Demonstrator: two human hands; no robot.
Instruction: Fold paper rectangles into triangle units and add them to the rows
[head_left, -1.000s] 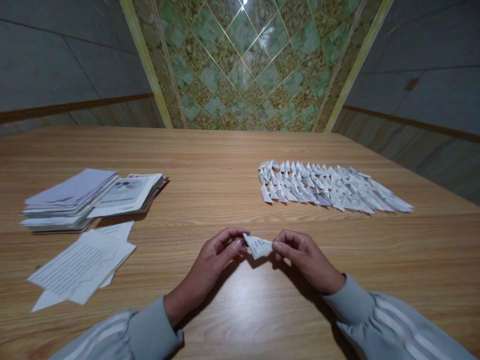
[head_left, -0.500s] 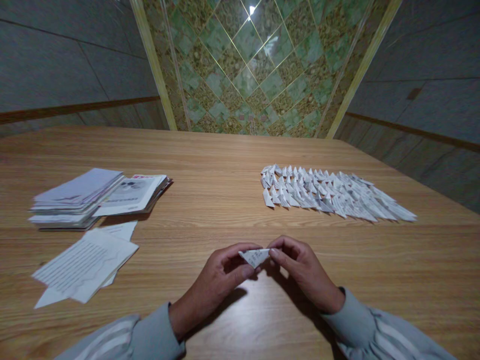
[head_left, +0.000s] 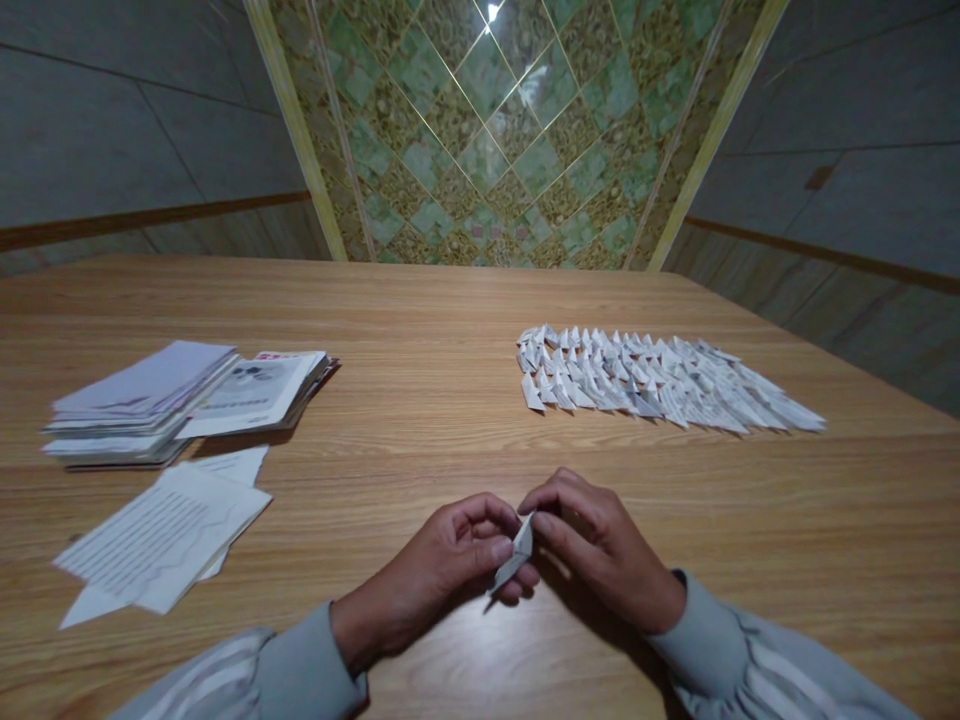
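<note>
The small, pointed piece of folded whitish paper (head_left: 517, 553) was at the near middle of the brown wood-grain table (head_left: 420, 400), tilted between two bare hands and apart from the rest of the paper. It looked thin enough to tear or crease off its folds, the likely cause being the right hand (head_left: 596, 545) tugging at the far tip against the hold of the left hand (head_left: 457, 550). Should the left thumb ease, the piece could slip or spring partly open. To the far right, the close-set rows of small folded whitish paper pieces (head_left: 645, 375) might be knocked askew by a careless reach.

The left hand was closed on the piece, thumb on its upward side and fingers curled behind and beneath. The right hand was partly curled, its thumb and forefinger nearly together at the far tip; whether they pinched it firmly or merely touched it, I could not tell.
</note>
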